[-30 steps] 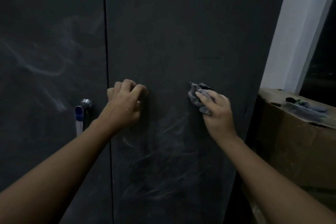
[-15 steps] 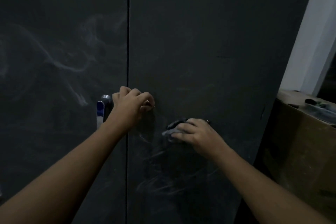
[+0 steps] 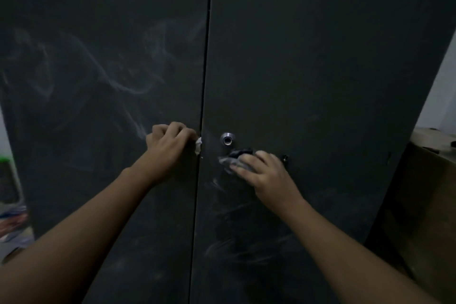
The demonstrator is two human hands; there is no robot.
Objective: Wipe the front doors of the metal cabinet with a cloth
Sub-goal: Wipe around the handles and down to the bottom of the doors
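Observation:
The dark metal cabinet fills the view, with its left door [image 3: 98,106] and right door [image 3: 320,69] meeting at a vertical seam. My right hand [image 3: 265,176] presses a crumpled dark grey cloth [image 3: 235,157] flat on the right door, just below a round silver lock [image 3: 227,138]. My left hand [image 3: 170,142] is curled on the left door beside the seam, over the spot where the handle sits. The handle itself is hidden, and only a small pale bit shows at the fingertips. Pale dusty smears [image 3: 118,76] streak the left door, with fainter ones [image 3: 237,249] low on the right door.
A brown cardboard box [image 3: 424,205] stands tight against the cabinet's right side, with a white wall [image 3: 441,96] behind it. Some blurred clutter [image 3: 12,205] sits at the left edge, beside the cabinet.
My left hand has shifted left across the seam onto the handle, uncovering the round lock. My right hand slid the cloth down and left to just under the lock. The view panned left.

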